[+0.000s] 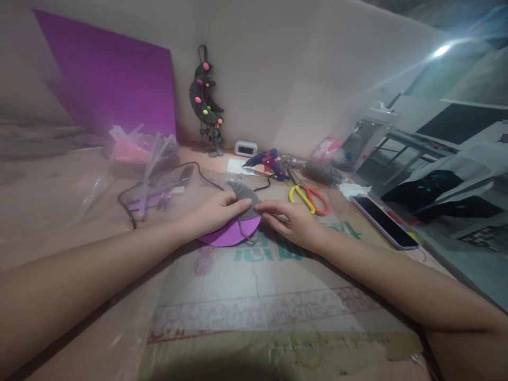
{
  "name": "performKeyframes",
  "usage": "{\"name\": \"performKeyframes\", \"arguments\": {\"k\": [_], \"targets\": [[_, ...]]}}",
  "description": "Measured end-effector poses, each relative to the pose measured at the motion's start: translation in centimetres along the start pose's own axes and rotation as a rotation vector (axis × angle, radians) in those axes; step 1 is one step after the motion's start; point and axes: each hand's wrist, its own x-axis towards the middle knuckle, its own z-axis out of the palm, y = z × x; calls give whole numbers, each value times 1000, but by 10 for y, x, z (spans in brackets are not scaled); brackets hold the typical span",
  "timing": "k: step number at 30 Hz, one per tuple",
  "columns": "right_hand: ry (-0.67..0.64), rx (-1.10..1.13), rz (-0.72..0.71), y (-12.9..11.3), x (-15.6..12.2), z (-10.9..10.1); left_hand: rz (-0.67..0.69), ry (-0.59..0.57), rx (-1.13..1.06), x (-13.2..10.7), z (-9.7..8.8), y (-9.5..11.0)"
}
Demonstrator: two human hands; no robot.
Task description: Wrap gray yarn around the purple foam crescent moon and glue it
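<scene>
A purple crescent-shaped card [230, 234] lies low over the cardboard sheet, its upper part wrapped in grey yarn [246, 197]. My left hand [220, 210] grips the wrapped part, thumb on top and the other fingers hidden behind it. At the crescent's right edge, my right hand [291, 219] has thumb and forefinger close together, touching the yarn side. Whether a strand is pinched there is too small to see. A loose yarn end hangs across the purple part.
Behind the hands are a blue glue gun [264, 163], scissors [307, 198] with yellow and orange handles, and a small clock [246, 148]. A phone [384, 222] lies right, glue sticks [148, 169] left. A decorated moon [204, 100] hangs on the wall beside purple card [119, 74].
</scene>
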Motion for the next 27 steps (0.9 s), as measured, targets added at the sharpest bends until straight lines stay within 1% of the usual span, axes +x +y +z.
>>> {"name": "performKeyframes", "arguments": {"k": [8, 14, 20, 27], "targets": [[19, 50, -25, -2, 1, -2, -35, 9, -25, -1, -2, 3], [-15, 49, -26, -1, 1, -1, -57, 0, -31, -2, -2, 4], [-11, 43, -10, 3, 0, 1, -44, -12, -26, -1, -2, 2], [-28, 32, -12, 1, 1, 0, -26, -25, 2, 0, -1, 1]]}}
